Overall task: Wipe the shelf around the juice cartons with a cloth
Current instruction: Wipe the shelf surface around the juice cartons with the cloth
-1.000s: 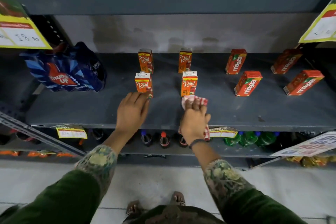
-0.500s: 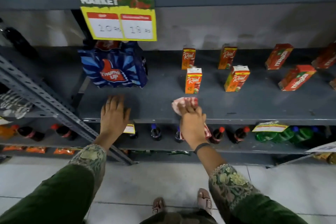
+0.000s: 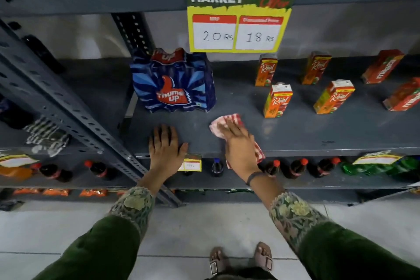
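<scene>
My right hand (image 3: pixel 240 143) presses a red-and-white checked cloth (image 3: pixel 221 125) flat onto the grey shelf (image 3: pixel 318 136), near its front edge. Part of the cloth hangs over the edge under my wrist. Several orange Real juice cartons stand upright behind and to the right; the nearest one (image 3: pixel 277 100) is just right of the cloth, another (image 3: pixel 334 96) stands further right. My left hand (image 3: pixel 164 145) rests flat on the shelf's front edge, fingers apart, holding nothing.
A blue Thums Up bottle pack (image 3: pixel 173 80) stands behind my left hand. Red Maaza cartons (image 3: pixel 384 66) are at the far right. A price sign (image 3: pixel 239 12) hangs from the shelf above. A slanted metal upright (image 3: pixel 68 107) crosses at left. Bottles (image 3: pixel 295 167) fill the lower shelf.
My view and both hands have shifted left along the shelf. The cloth has slid from in front of the Real cartons to the stretch in front of the Thums Up pack.
</scene>
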